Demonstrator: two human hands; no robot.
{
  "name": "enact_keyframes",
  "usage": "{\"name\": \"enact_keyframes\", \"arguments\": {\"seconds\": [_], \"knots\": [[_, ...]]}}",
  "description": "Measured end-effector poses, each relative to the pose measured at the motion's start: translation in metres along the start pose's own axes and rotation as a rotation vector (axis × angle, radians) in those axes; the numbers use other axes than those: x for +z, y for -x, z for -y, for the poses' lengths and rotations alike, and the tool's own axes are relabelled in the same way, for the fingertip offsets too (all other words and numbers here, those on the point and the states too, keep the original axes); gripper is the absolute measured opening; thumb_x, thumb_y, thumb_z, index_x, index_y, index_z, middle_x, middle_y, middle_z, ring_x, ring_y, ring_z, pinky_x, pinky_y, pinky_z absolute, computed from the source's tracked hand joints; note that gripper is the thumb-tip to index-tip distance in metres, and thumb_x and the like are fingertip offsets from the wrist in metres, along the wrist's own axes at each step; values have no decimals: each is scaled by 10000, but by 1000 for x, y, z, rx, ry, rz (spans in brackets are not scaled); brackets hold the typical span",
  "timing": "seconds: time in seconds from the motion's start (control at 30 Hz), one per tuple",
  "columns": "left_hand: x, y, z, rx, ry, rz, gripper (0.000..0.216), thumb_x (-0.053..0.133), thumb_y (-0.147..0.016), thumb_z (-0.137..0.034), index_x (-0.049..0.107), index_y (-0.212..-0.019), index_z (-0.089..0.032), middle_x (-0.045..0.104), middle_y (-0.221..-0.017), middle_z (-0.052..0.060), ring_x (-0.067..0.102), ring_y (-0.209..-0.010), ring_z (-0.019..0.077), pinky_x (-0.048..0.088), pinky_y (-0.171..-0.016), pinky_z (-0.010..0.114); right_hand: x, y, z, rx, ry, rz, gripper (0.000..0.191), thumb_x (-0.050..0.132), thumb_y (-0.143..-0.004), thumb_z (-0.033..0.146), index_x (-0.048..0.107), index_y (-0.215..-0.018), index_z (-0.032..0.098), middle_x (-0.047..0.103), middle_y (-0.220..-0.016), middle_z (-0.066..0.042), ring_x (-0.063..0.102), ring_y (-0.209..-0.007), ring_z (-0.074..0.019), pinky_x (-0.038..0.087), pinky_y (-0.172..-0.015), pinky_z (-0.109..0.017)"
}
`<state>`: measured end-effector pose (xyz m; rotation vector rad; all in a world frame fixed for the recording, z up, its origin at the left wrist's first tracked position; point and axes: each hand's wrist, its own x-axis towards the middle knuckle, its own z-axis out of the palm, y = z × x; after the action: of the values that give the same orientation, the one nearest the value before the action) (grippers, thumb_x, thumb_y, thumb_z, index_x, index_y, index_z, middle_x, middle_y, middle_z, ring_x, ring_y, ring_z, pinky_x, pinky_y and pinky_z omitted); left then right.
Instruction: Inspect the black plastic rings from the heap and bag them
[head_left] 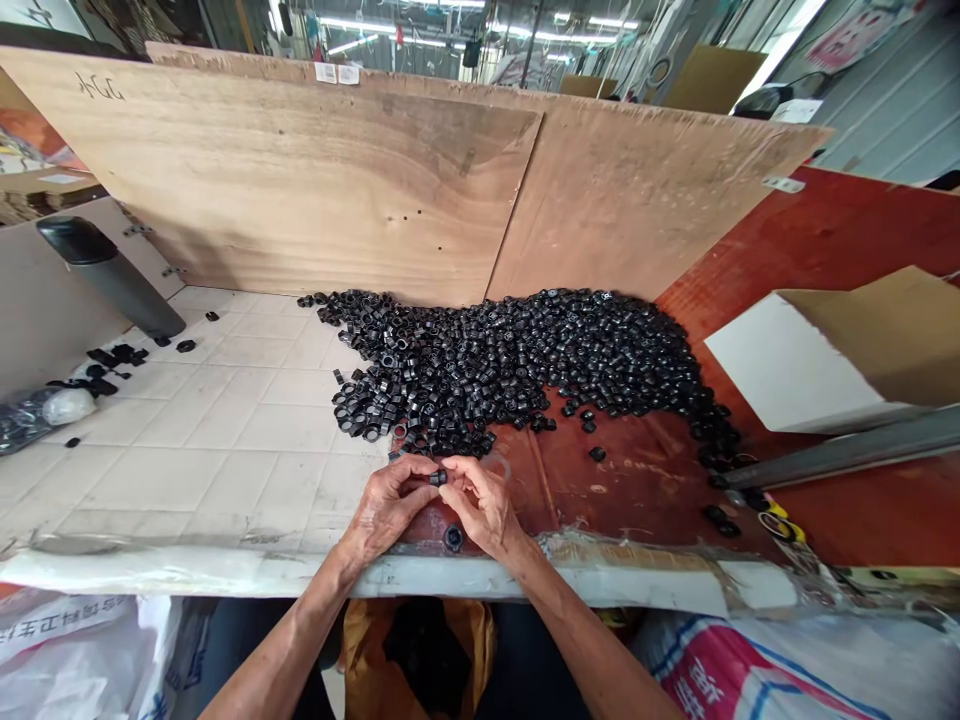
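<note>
Between the fingertips of my left hand (386,508) and my right hand (484,505) sits a small black plastic nut (437,478). Both hands pinch it from opposite sides, just above the table near its front edge. Whether it is one part or two joined ones is too small to tell. Below the fingers a round black plastic fitting (453,537) rests on the red surface. Just beyond my hands spreads a big heap of small black plastic parts (510,350), many of them ring-shaped.
A plywood board (322,190) walls off the back. At left stand a dark bottle (112,275) and a plastic bag (37,420). To the right are a cardboard box (810,360), a metal bar (847,447) and yellow-handled scissors (784,525). An orange-yellow sack (364,660) hangs below the edge.
</note>
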<state>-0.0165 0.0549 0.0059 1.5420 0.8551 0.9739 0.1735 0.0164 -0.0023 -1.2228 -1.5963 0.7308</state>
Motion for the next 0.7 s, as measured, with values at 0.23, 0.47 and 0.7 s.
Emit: {"name": "enact_keyframes", "arguments": {"seconds": [0.23, 0.47, 0.7], "knots": [[2, 2, 1, -51, 33, 6, 184, 745, -899, -288, 737, -1065, -209, 753, -1097, 45, 738, -954, 194, 617, -892, 330, 1, -4, 0, -43, 179, -66, 396, 527, -1050, 374, 610, -692, 225, 585, -590, -1, 569, -557, -153, 473, -594, -264], [1, 3, 3, -67, 21, 11, 178, 731, -914, -283, 739, -1076, -208, 759, -1097, 46, 750, -961, 199, 612, -891, 318, -3, -2, 10, -31, 115, -6, 201, 595, -1007, 332, 707, -903, 203, 670, -690, -13, 602, -583, -156, 479, -579, -255], [2, 2, -4, -94, 58, 11, 170, 719, -907, -274, 726, -1058, -196, 778, -1018, 30, 748, -894, 184, 606, -860, 309, -1, -4, 6, -89, 109, 1, 176, 563, -1019, 303, 705, -1008, 199, 698, -765, -31, 662, -671, -170, 522, -651, -257]]}}
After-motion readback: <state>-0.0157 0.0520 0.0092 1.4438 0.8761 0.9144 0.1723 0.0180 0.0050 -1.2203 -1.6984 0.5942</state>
